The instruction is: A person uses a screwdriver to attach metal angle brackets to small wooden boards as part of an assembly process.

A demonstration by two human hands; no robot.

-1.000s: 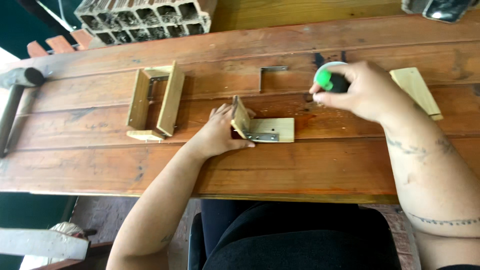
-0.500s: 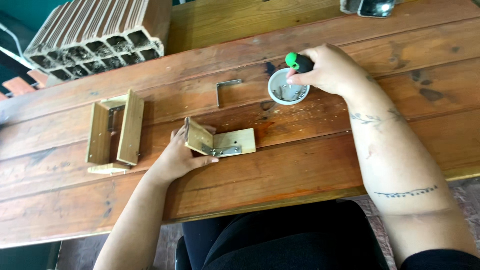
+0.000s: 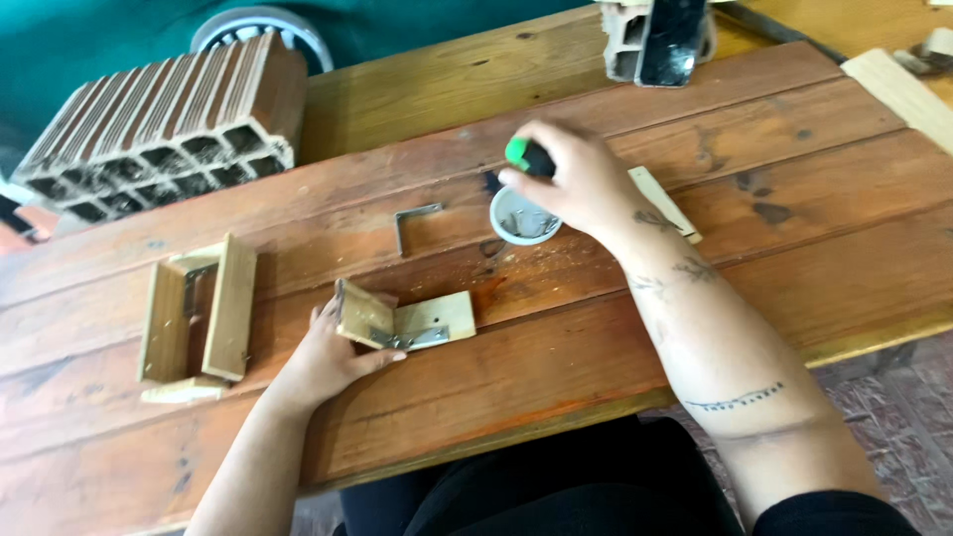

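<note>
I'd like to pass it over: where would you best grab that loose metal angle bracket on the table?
Probably by the long leg of the bracket, pinched from above across its narrow width. It lies flat on the table with bare wood around it, apart from the cup and both hands.

**Bench layout**

On the table (image 3: 814, 169), we find the hinged wood pieces (image 3: 407, 320) at centre, the wooden frame (image 3: 197, 310) to their left, the bracket (image 3: 412, 223) behind them, the small cup (image 3: 523, 218) to the right, and the brick (image 3: 159, 124) far left rear.
</note>
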